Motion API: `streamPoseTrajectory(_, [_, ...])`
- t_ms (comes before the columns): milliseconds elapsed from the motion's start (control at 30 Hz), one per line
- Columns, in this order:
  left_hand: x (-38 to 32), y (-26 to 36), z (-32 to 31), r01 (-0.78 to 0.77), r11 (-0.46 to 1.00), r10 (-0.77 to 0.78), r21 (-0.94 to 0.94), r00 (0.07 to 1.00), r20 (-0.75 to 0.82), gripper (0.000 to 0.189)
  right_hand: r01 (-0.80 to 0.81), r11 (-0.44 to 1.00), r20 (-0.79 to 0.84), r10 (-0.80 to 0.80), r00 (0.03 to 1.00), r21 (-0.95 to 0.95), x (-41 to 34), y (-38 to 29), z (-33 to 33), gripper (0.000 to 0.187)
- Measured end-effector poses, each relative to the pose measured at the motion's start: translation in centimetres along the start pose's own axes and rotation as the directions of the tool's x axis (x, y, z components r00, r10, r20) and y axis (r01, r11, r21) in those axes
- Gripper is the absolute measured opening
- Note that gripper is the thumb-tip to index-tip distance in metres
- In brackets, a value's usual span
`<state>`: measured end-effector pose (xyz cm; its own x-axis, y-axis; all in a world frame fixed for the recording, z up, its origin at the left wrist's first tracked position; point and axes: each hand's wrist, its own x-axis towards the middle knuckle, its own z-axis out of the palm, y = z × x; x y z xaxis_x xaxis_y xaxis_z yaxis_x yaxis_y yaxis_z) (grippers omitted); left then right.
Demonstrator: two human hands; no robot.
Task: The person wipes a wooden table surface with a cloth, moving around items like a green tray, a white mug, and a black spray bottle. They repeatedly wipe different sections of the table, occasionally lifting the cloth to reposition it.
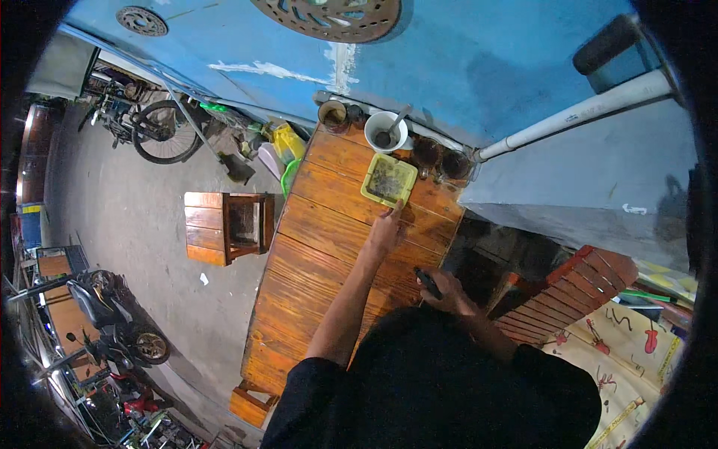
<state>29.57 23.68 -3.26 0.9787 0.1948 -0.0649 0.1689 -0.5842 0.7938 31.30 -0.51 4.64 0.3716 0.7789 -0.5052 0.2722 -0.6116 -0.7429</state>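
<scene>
A square yellow ashtray (412, 171), its bottom dark with ash-like residue, rests on a varnished wooden slat table (314, 236). One finger of my left hand (386, 231) reaches its near corner at the rim. Whether the hand pinches the rim or only touches it is unclear. Closer to my body, my right hand (451, 294) grips a small black handheld object (429, 283) above the table's right side. Behind the ashtray stands a white mug (370, 134) with a spoon (401, 117) leaning in it.
Along the wall, a glass (335, 119) and dark glass mugs (427, 151) line the table's far end. A wooden stool (206, 229) stands left. Beyond it are a bicycle (168, 132) and a motorcycle (101, 306). A reddish slatted wooden seat (569, 292) is at right.
</scene>
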Motion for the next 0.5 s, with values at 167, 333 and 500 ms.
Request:
streamPoseTrajectory(167, [-1.2, 2.1, -0.2, 0.088, 0.982, -0.092, -0.165, 0.996, -0.015, 0.049, 0.228, 0.973, -0.290, -0.207, 0.934, 0.041, -0.3, 0.7, 0.4, 0.032])
streamPoseTrajectory(333, [-8.6, 7.0, -4.7, 0.424, 0.902, -0.430, -0.075, 0.898, -0.092, 0.019, 0.287, 0.941, -0.358, -0.210, 0.910, 0.177, 0.7, -0.9, -2.9, 0.018])
streamPoseTrajectory(500, [-24.3, 3.7, -0.8, 0.529, 0.783, -0.617, -0.328, 0.589, -0.523, 0.017, 0.396, 0.909, -0.424, -0.310, 0.851, 0.131, 3.0, -4.1, -8.1, 0.014])
